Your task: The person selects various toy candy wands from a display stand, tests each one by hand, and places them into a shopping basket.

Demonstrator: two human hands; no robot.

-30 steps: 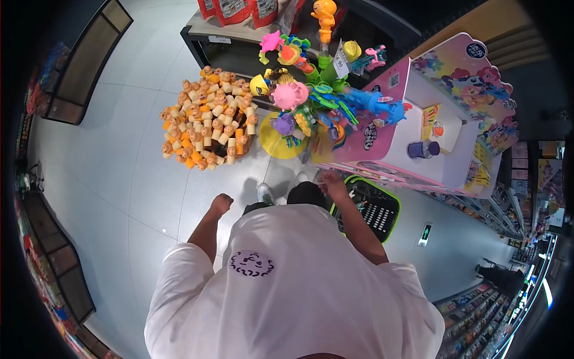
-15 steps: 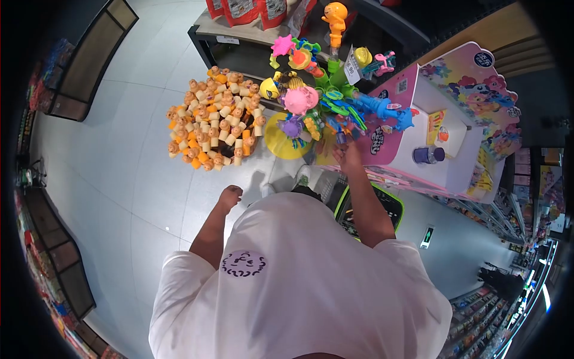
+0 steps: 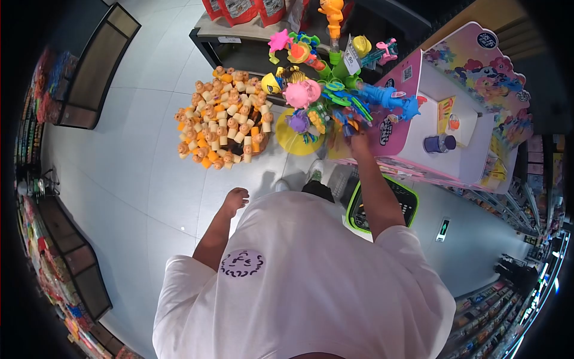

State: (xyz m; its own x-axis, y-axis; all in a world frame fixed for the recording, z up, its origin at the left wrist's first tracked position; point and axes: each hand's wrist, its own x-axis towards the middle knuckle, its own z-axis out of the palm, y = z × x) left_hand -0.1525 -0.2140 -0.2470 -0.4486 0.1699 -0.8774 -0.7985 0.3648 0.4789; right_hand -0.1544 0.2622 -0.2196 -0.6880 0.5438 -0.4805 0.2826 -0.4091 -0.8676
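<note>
My right hand reaches into the lower right side of a rack of colourful plastic novelty toys. Its fingers are closed at the lower end of a small blue-and-orange toy; the fingertips are partly hidden. Around it are a blue figure toy, a pink pig-like head and a purple toy. The rack has green holders and a round yellow base. My left hand hangs over the floor, loosely curled with fingers somewhat apart, holding nothing.
Left of the rack stands a round pile of orange and cream figure toys. A pink display bin with a purple-lidded jar is at the right. A green-rimmed black basket is below my right arm. A shelf stands behind.
The view has shifted slightly, so the toys and bin sit further right. My right hand has moved a little further into the rack's right side. My left hand stays empty.
</note>
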